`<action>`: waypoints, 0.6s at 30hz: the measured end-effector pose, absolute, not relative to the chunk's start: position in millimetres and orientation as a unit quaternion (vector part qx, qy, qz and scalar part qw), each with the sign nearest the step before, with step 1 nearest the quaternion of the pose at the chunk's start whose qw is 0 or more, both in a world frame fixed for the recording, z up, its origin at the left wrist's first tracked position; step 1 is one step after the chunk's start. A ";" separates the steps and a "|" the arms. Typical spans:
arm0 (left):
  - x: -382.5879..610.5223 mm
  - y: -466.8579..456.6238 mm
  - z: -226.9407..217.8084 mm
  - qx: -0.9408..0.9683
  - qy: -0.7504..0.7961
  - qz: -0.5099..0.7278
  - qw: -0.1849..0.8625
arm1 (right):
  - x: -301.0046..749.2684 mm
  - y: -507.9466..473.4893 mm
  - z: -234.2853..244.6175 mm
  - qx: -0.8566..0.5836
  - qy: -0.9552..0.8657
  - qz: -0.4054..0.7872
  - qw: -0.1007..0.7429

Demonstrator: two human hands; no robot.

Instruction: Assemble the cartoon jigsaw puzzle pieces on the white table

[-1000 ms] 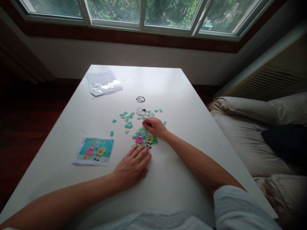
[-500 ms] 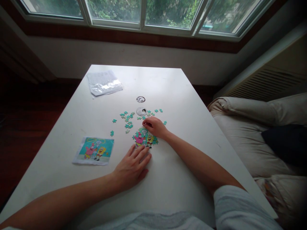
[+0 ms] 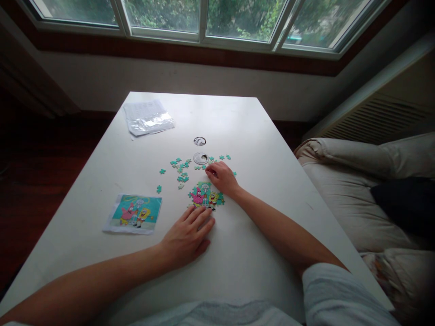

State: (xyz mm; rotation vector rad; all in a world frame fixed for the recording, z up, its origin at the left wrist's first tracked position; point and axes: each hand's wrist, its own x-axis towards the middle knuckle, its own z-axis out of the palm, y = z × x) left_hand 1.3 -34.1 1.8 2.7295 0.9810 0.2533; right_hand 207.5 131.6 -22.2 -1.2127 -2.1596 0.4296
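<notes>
Resting at the near edge of the half-built puzzle (image 3: 205,197) on the table (image 3: 258,253), the left hand (image 3: 186,235) lay flat, fingers loose. Right hand (image 3: 222,177) curled just past the puzzle, couldn't tell if pinching anything. Loose pieces (image 3: 182,179) sat beyond it, printed picture (image 3: 135,214) left of it.

Daylight: from window (image 3: 161,18), dim. Bench (image 3: 224,113): sheen, far end. Plastic (image 3: 151,122): glare. Floor (image 3: 50,176): deep shadow. Right margin: dark, soft.

That part-built cartoon puzzle (image 3: 205,195) lies flat, ragged-edged, pink and yellow figures against teal; loose teal pieces (image 3: 183,179) lie scattered, mostly beyond it.
</notes>
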 end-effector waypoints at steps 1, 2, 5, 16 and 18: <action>1.1 -33.9 2.1 0.931 0.335 0.086 0.115 | 208.5 132.5 -23.1 -0.471 -0.812 0.153 0.311; 0.9 -33.8 2.3 0.931 0.335 0.085 0.115 | 209.5 133.4 -23.9 -0.480 -0.808 0.145 0.310; 0.5 -33.7 1.9 0.931 0.334 0.089 0.116 | 211.1 135.2 -25.2 -0.492 -0.809 0.130 0.296; -0.3 -33.6 -0.8 0.932 0.333 0.088 0.114 | 208.3 135.1 -28.5 -0.473 -0.842 0.093 0.243; -0.4 -33.9 -0.3 0.932 0.333 0.090 0.113 | 207.5 132.8 -27.6 -0.458 -0.848 0.102 0.246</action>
